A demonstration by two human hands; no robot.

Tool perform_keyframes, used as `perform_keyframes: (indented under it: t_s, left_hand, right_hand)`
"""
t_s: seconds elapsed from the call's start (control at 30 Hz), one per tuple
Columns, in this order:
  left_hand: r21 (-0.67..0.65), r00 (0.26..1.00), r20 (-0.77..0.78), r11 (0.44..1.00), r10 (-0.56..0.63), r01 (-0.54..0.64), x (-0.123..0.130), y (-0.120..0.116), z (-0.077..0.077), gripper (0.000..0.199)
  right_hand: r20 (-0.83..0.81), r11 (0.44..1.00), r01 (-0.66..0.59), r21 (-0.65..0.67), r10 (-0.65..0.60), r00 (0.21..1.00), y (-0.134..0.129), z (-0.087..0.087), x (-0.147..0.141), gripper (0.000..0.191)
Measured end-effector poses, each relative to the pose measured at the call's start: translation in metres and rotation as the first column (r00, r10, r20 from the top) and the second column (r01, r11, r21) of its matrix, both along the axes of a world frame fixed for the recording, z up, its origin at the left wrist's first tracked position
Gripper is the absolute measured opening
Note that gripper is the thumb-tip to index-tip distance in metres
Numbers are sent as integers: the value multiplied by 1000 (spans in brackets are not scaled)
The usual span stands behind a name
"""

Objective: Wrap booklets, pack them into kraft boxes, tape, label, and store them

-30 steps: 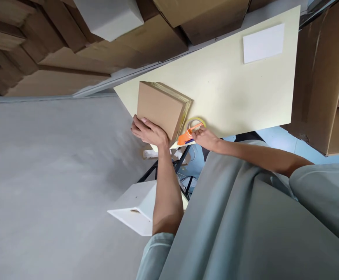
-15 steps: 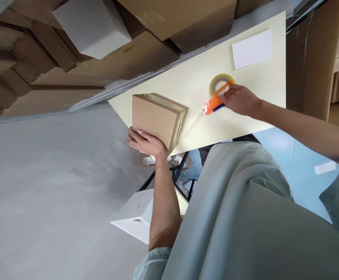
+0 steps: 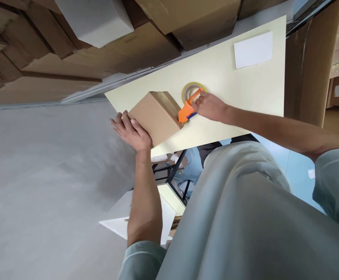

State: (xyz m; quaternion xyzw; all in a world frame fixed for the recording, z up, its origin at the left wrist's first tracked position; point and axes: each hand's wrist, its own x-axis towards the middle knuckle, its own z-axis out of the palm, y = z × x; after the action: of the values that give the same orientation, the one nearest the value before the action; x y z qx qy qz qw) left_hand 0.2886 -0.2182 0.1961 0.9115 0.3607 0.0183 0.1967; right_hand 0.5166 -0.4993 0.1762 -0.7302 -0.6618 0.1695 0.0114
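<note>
A brown cardboard box (image 3: 154, 118) rests on the cream tabletop (image 3: 222, 81), with shiny tape along its side facing right. My left hand (image 3: 133, 132) lies against the box's left side, fingers spread out. In my right hand (image 3: 208, 105) is an orange tape dispenser (image 3: 186, 111), gripped by its handle. The dispenser carries a wide roll of tape (image 3: 184, 93) with a yellowish rim. Its front end is at the box's right corner; whether it touches the cardboard I cannot tell.
A white sheet or label (image 3: 253, 50) lies at the table's far right. Cardboard boxes (image 3: 123, 50) and a white box (image 3: 96, 19) are stacked behind the table. A tall carton (image 3: 309, 74) stands at the right. Below, a white open box (image 3: 166, 217) sits near the grey wall (image 3: 47, 175).
The tape dispenser has moved left with my right hand, up to the box. The box has turned on the table, and my left hand has shifted left and up along it.
</note>
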Motion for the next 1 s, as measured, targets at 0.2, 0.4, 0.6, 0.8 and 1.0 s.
perform_keyframes:
  t_s: [0.2, 0.4, 0.6, 0.8, 1.0]
  left_hand:
    - [-60, 980, 13, 978, -201, 201, 27, -66, 5, 51]
    - [-108, 967, 27, 961, -253, 255, 8, -124, -1, 55]
    - [-119, 968, 14, 961, -250, 250, 3, -117, -2, 53]
    - [-111, 958, -46, 955, -283, 277, 9, -124, 0, 76]
    - [-138, 968, -85, 965, -237, 225, 14, -126, 0, 54]
  right_hand:
    - [-177, 995, -19, -99, 1, 984, 4, 24, -92, 44]
    - [-176, 994, -29, -104, 10, 984, -5, 23, -137, 37]
    - [-100, 995, -25, -97, 16, 995, -77, -5, -100, 40]
    - [22, 982, 138, -128, -136, 990, -100, -5, 1, 52]
    - [-9, 970, 173, -170, -177, 984, -5, 5, 6, 49]
